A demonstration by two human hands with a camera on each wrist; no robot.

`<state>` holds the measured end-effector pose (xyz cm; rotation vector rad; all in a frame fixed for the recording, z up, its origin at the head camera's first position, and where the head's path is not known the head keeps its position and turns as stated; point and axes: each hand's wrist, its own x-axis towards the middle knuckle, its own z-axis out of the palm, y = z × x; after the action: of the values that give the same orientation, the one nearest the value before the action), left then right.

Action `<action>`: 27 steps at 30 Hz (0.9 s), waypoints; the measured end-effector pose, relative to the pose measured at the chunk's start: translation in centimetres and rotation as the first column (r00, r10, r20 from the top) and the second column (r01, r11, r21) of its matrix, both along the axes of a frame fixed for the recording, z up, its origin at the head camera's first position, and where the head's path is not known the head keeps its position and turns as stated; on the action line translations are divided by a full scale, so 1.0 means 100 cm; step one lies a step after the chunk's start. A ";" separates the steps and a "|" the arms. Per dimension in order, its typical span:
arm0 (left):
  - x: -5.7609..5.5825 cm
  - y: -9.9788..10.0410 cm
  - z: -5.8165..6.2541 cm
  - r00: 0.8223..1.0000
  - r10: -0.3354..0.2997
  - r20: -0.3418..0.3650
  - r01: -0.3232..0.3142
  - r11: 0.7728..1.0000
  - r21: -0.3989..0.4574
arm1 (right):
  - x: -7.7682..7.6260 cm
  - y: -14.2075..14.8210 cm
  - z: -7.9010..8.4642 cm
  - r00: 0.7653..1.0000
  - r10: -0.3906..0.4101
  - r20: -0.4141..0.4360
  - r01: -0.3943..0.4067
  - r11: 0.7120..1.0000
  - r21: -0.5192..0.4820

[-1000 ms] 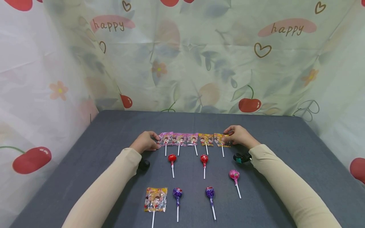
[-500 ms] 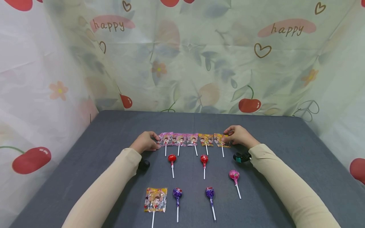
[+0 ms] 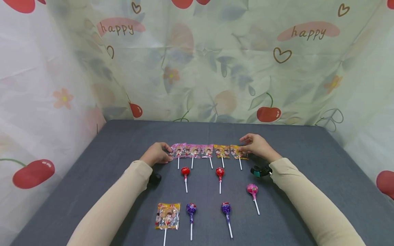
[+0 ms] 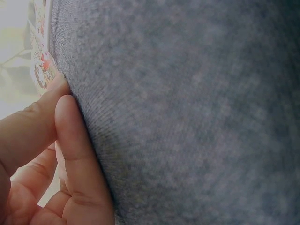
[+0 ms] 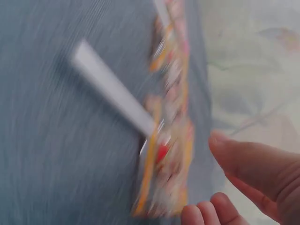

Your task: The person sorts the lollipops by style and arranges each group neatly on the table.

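Note:
Several bagged lollipops form a row across the dark grey table. At its left end, my left hand (image 3: 157, 152) pinches the edge of a pink-bagged lollipop (image 3: 179, 150). In the left wrist view, the fingertips meet at the corner of that wrapper (image 4: 42, 65), and most of the bag is out of frame. My right hand (image 3: 258, 147) hovers beside the gold-bagged lollipop (image 3: 235, 152) at the right end. Its fingers are spread apart in the right wrist view, with the blurred gold bag (image 5: 168, 173) just beside the fingertips and nothing between them.
Below the row lie two red lollipops (image 3: 185, 172) (image 3: 220, 172), a pink one (image 3: 252, 189) and two purple ones (image 3: 191, 208) (image 3: 226, 207). A larger-looking gold-bagged lollipop (image 3: 167, 216) lies at front left. A printed cloth (image 3: 203, 75) hangs behind the table (image 3: 129, 133).
My right hand has loosened from the gold bag and risen slightly, its fingers spreading. The left hand stays at the pink bag. The head view has shifted slightly.

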<state>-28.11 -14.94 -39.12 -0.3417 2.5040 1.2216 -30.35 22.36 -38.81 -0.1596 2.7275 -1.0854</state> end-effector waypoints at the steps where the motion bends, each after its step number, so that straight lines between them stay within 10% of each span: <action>1: 0.000 0.000 0.000 1.000 0.002 0.001 -0.002 1.000 -0.002 | 0.002 -0.002 0.002 1.000 0.006 -0.022 -0.007 1.000 -0.014; 16: 0.001 -0.002 0.001 1.000 -0.008 -0.009 0.008 1.000 0.003 | 0.071 -0.068 0.033 0.964 0.160 -0.212 -0.214 0.939 -0.267; 27: 0.002 -0.001 0.001 1.000 -0.011 -0.014 0.011 1.000 0.000 | 0.128 -0.124 0.031 0.892 0.399 -0.214 -0.452 0.801 -0.393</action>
<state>-27.94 -15.05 -39.04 -0.3203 2.5145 1.2247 -17.50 10.01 -35.71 -0.8908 2.3116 -1.5478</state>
